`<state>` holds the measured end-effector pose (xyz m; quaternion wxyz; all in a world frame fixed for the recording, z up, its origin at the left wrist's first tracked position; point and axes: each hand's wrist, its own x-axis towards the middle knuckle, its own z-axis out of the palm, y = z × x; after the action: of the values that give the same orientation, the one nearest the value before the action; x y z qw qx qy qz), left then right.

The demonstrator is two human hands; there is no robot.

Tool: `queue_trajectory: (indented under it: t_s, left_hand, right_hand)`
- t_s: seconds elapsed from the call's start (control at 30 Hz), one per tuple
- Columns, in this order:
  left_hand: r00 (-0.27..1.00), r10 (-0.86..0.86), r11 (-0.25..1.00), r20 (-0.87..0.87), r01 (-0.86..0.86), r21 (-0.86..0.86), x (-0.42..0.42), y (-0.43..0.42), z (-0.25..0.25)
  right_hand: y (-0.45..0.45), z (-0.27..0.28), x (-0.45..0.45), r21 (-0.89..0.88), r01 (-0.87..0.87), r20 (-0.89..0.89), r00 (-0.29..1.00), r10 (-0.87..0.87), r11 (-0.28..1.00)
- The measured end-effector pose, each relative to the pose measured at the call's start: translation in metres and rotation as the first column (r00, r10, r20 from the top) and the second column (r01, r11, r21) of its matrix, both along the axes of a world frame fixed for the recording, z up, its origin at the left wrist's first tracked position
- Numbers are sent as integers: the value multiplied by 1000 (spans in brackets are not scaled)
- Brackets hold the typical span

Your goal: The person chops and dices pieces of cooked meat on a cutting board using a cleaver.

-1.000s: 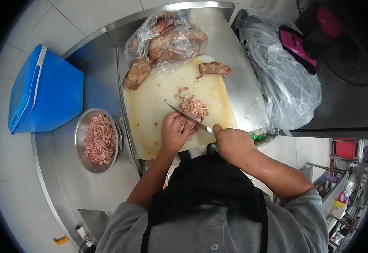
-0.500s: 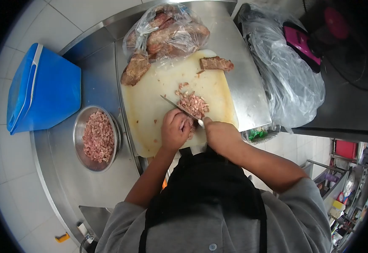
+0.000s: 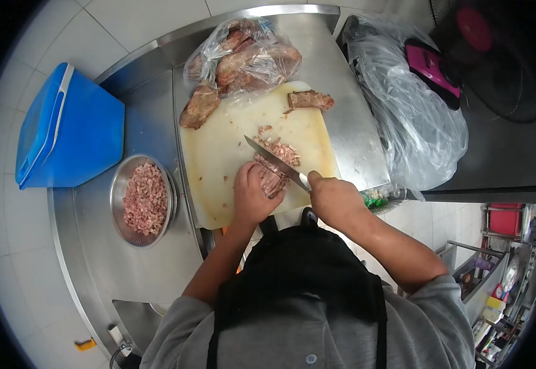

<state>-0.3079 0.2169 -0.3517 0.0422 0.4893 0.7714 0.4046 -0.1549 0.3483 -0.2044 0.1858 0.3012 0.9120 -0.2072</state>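
My right hand point(image 3: 334, 198) is closed round the light handle of a kitchen knife point(image 3: 274, 161). Its blade points up and left, lying across the meat. My left hand point(image 3: 252, 194) has its fingers curled over a piece of sliced meat point(image 3: 272, 181), holding it against the white cutting board point(image 3: 212, 163). Just beyond the blade is a loose pile of diced meat point(image 3: 283, 150). At the board's far right corner lies a brown chunk of meat point(image 3: 310, 99); another chunk point(image 3: 200, 107) is at the far left, by the mouth of a clear bag.
The clear plastic bag of large meat pieces point(image 3: 252, 58) sits behind the board. On the left, a metal colander point(image 3: 117, 203) holds diced meat, near a blue cooler box point(image 3: 86, 132). To the right are crumpled plastic bags point(image 3: 403, 123) and a pink-black device point(image 3: 433, 69).
The knife and my right hand have shifted slightly right, and more of the blade's face shows. More of the sliced meat beside my left fingers is visible. The whole view has moved a little.
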Motion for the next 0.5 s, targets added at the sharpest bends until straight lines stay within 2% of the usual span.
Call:
queue_trajectory:
  t_s: [0.07,0.2,0.3,0.37,0.5]
  left_hand:
    - [995,92,996,-41,-91,24,2,3,-16]
    - [997,80,996,-19,-79,29,1,1,-6]
    - [997,81,990,-9,-80,119,-5,-4,0]
    - [998,-42,988,-53,49,147,-15,-4,-4]
    - [999,-43,989,-15,44,140,-18,0,-15]
  right_hand:
    - [-1,0,2,0,3,8,1000,-3,1000]
    - [-6,0,7,20,-13,-3,1000,13,1000]
    - [-9,5,9,38,-34,0,999,34,999]
    - [-13,11,7,37,-53,-1,999,53,998]
    - [-13,8,6,41,-73,4,997,73,996]
